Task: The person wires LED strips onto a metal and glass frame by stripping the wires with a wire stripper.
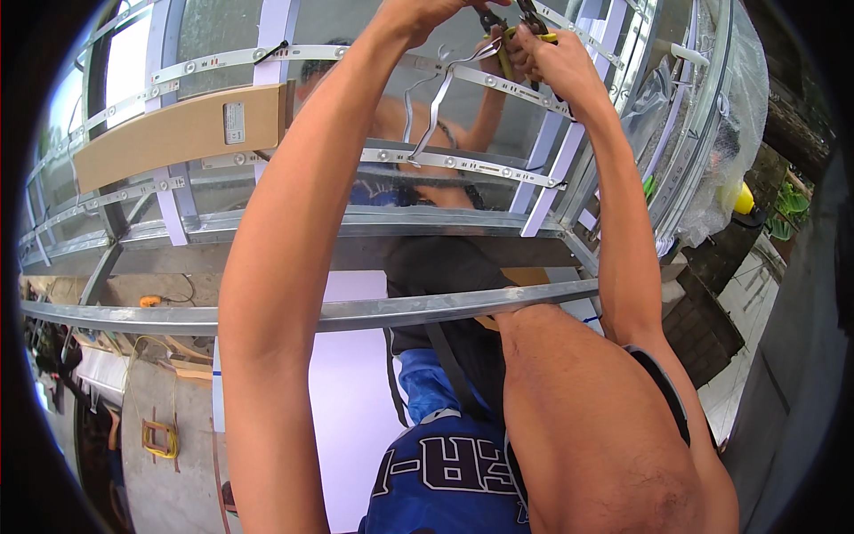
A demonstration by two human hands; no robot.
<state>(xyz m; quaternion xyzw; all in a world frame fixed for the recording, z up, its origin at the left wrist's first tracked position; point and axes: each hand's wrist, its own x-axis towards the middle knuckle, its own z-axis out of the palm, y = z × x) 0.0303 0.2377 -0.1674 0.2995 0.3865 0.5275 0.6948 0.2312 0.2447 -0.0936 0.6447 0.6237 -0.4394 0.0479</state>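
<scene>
At the top edge my right hand (553,64) grips pliers (531,18) with dark jaws and yellow handle parts. My left hand (425,12) is close beside them, its fingers bent together at the picture's edge; what they pinch, if anything, is cut off. Below the hands, loose white wires (435,107) hang in front of a shiny panel (356,116). They run near two white LED strips, an upper strip (418,62) and a lower strip (471,165). The panel mirrors my arm and the pliers.
A metal rail (445,307) crosses between my arms and my raised leg. A long brown cardboard box (178,133) rests against the strips at left. Clear plastic wrap (734,107) hangs at right. On the floor lies a yellow cord reel (160,440).
</scene>
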